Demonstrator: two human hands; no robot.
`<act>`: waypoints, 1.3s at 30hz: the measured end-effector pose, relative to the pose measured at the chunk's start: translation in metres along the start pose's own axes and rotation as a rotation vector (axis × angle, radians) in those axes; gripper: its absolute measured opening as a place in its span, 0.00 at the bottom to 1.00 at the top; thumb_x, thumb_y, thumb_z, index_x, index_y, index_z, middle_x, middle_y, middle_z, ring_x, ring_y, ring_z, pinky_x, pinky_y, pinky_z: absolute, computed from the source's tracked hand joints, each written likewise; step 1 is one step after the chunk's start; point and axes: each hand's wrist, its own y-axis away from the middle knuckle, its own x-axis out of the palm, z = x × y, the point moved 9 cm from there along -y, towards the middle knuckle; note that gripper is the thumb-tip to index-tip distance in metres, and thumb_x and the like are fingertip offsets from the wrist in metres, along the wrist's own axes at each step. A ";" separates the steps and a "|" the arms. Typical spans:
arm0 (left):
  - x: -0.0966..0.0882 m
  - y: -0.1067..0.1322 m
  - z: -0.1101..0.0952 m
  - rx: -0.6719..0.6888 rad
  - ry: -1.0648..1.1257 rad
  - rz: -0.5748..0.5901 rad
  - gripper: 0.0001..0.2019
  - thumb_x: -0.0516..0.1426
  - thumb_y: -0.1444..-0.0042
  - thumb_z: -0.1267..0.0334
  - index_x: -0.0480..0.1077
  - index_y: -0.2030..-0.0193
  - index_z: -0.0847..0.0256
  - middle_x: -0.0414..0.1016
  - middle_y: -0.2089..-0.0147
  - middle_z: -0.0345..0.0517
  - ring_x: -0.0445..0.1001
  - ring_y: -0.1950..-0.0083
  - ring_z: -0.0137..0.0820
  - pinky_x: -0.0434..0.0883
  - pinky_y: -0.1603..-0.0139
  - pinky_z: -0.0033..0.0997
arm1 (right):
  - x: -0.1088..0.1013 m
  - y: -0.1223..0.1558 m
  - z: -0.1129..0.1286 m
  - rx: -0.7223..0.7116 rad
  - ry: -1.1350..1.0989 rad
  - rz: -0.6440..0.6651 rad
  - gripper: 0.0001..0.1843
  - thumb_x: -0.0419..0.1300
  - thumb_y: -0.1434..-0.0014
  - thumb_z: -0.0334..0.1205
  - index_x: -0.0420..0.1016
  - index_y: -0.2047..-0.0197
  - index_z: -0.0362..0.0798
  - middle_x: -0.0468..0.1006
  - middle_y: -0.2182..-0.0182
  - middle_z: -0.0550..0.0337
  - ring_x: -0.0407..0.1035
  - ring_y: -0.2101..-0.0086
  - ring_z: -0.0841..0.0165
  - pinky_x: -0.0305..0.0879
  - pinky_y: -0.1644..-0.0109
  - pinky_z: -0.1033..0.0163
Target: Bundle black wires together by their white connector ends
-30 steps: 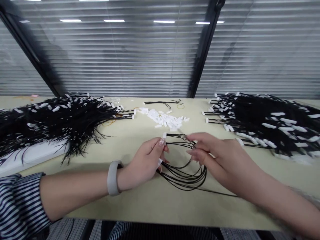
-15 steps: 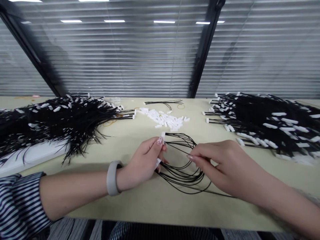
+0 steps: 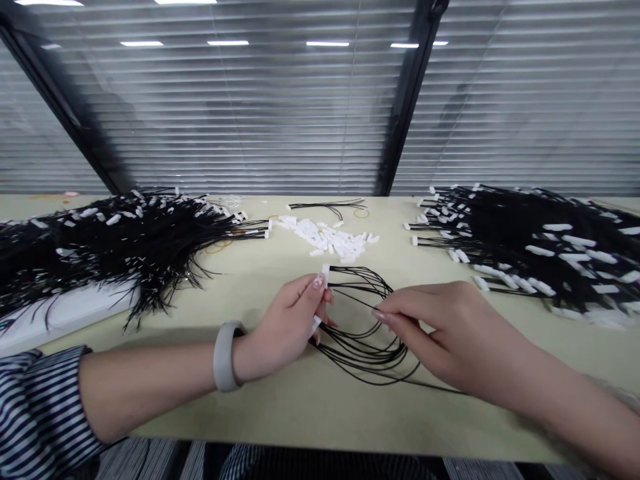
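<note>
Grey horizontal slatted blinds stand behind a pale yellowish table. Above its middle, the left hand grips small white rectangular connectors on a looped bundle of thin black wires, while the right hand pinches one single wire beside it.

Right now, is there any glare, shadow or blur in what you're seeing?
Head view: bright light strips glare along the top of the blinds; same view, a faint shadow lies on the table by the left forearm; head view, the lower edge of the right forearm looks smeared, yet the looped black wires show fairly sharply.
</note>
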 end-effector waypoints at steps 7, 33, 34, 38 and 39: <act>0.002 0.001 -0.001 -0.002 0.020 0.021 0.17 0.44 0.41 0.51 0.62 0.72 0.61 0.59 0.80 0.36 0.63 0.79 0.24 0.62 0.81 0.20 | 0.006 0.002 0.000 -0.075 0.206 -0.003 0.12 0.49 0.42 0.32 0.66 0.76 0.44 0.63 0.82 0.62 0.56 0.78 0.74 0.47 0.73 0.65; 0.019 0.000 0.008 -0.021 -0.110 0.175 0.19 0.44 0.42 0.48 0.63 0.71 0.60 0.59 0.80 0.36 0.63 0.79 0.24 0.63 0.81 0.22 | 0.015 -0.011 0.014 -0.078 0.293 -0.019 0.12 0.48 0.41 0.32 0.68 0.74 0.46 0.67 0.80 0.62 0.57 0.78 0.72 0.46 0.73 0.64; 0.017 -0.001 0.009 -0.032 -0.104 0.160 0.19 0.44 0.42 0.48 0.63 0.71 0.61 0.59 0.80 0.36 0.63 0.79 0.25 0.63 0.81 0.23 | 0.011 -0.011 0.013 -0.073 0.276 -0.042 0.12 0.48 0.41 0.33 0.69 0.72 0.46 0.68 0.78 0.61 0.59 0.77 0.72 0.49 0.71 0.64; -0.002 -0.008 0.009 -0.038 0.062 -0.031 0.16 0.47 0.42 0.50 0.63 0.71 0.61 0.61 0.75 0.37 0.63 0.78 0.23 0.64 0.77 0.24 | -0.026 -0.004 0.003 -0.002 0.239 -0.289 0.12 0.50 0.41 0.41 0.68 0.70 0.44 0.69 0.73 0.56 0.62 0.70 0.69 0.54 0.67 0.65; -0.007 -0.009 0.009 -0.044 0.134 -0.082 0.15 0.48 0.43 0.51 0.62 0.70 0.61 0.62 0.73 0.37 0.63 0.78 0.22 0.64 0.75 0.24 | -0.031 -0.001 0.000 0.023 0.235 -0.304 0.14 0.51 0.41 0.43 0.67 0.73 0.44 0.68 0.75 0.57 0.61 0.72 0.70 0.54 0.69 0.65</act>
